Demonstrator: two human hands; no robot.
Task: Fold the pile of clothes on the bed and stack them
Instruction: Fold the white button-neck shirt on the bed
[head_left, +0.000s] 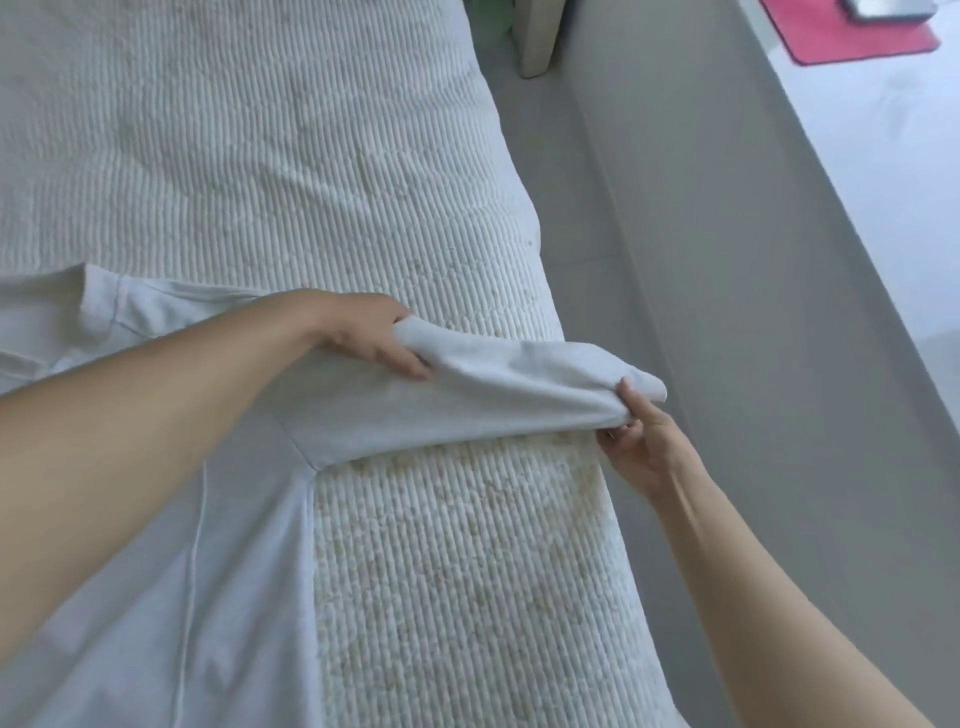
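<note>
One white shirt (156, 545) spread flat on the near left of the bed (260, 156), its sleeve (519, 395) lifted toward the right edge. Held at both ends: left hand (374, 338) gripping the sleeve's inner end with fingers curled round the bunched cloth, right hand (639, 441) pinching the cuff end between thumb and fingers. Stretched taut between the two grips, probably to straighten the sleeve before folding it back across the body. Collar (98, 301) lying farther off at the left, flat. No other clothes or finished stack in view, so impossible to tell how far along the pile is. Underneath, a ribbed white quilt with yellowish marks near the right edge. Beyond the bed, grey floor (701, 260) to the right; far right, a pale desk (883, 182) carrying a red mat (852, 36).
</note>
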